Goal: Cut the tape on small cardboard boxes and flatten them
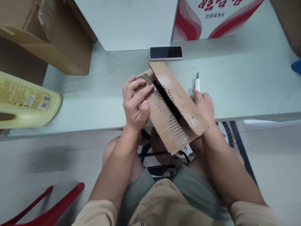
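I hold a torn strip of corrugated cardboard (171,106) over the near edge of a pale table (246,84). Its top paper layer is peeled back, showing the ridges and a dark slit along the middle. My left hand (135,102) grips the strip's upper left end, fingers curled over the ridged face. My right hand (204,103) is behind the strip's right side and closed round a white utility knife (197,82), whose blade end pokes up past the fingers.
A black phone (166,52) lies on the table behind the strip. A brown carton (49,34) stands at the back left, a red-and-white printed box (211,18) at the back right. A yellow jug (25,100) lies at the left. A red chair (51,210) is at the lower left.
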`<state>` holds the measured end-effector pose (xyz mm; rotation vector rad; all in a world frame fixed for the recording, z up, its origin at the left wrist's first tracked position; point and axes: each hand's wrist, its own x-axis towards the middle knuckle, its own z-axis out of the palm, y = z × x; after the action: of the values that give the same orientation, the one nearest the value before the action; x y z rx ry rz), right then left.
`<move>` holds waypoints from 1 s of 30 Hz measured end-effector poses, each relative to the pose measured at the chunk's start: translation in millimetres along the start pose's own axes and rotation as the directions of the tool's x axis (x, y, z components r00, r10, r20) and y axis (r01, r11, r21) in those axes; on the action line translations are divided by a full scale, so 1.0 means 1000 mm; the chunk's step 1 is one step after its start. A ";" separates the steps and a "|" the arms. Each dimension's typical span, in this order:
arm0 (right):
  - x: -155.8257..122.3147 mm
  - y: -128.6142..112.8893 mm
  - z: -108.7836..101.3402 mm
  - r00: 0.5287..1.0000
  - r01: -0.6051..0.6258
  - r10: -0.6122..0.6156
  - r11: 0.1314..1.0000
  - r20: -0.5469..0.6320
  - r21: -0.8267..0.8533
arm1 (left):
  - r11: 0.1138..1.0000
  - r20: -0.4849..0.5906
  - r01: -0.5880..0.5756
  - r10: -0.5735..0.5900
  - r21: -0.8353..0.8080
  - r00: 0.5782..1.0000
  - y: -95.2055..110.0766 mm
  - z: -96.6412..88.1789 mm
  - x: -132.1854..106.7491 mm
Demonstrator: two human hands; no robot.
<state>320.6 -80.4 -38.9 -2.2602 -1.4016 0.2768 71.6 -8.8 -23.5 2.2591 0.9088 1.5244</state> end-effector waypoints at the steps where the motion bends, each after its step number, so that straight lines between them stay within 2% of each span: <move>1: 0.000 0.000 -0.001 1.000 -0.019 0.019 1.000 0.014 -0.013 | 1.000 -0.004 -0.004 0.004 -0.008 1.000 0.000 0.000 0.000; 4: -0.002 0.005 -0.001 0.999 -0.035 0.035 0.999 0.006 0.004 | 1.000 -0.022 -0.024 0.024 -0.005 0.999 0.000 0.000 0.001; 8: -0.007 0.016 -0.001 0.994 -0.023 0.033 0.996 -0.103 0.091 | 0.999 -0.015 0.001 -0.001 0.036 1.000 0.001 0.001 0.001; 12: -0.013 0.012 -0.008 0.989 0.022 -0.017 0.999 -0.150 0.030 | 0.998 -0.032 0.036 -0.035 0.051 0.999 0.002 0.001 -0.001; 14: -0.014 0.007 -0.011 0.986 0.054 -0.039 0.995 -0.162 0.088 | 0.998 -0.044 0.041 -0.039 0.050 0.998 0.002 0.001 -0.001; 19: -0.016 -0.001 -0.012 0.984 0.175 -0.144 0.895 -0.107 0.411 | 0.998 -0.041 0.037 -0.036 0.044 0.999 0.000 0.001 -0.001; 21: -0.019 -0.003 -0.013 0.979 0.203 -0.181 0.849 -0.091 0.488 | 0.999 -0.024 0.013 -0.012 0.036 1.000 -0.002 0.002 -0.002; 26: -0.025 -0.009 -0.019 0.974 0.219 -0.209 0.797 -0.084 0.563 | 0.993 -0.004 -0.066 0.066 0.098 0.998 -0.008 0.006 -0.001; 30: -0.026 -0.011 -0.021 0.975 0.199 -0.221 0.790 -0.034 0.579 | 0.991 -0.010 -0.099 0.100 0.095 0.995 -0.003 0.005 0.001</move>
<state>308.2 -104.9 -17.3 -1.5894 -1.3398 0.5857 74.8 -5.1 -26.4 2.3954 0.9026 1.5733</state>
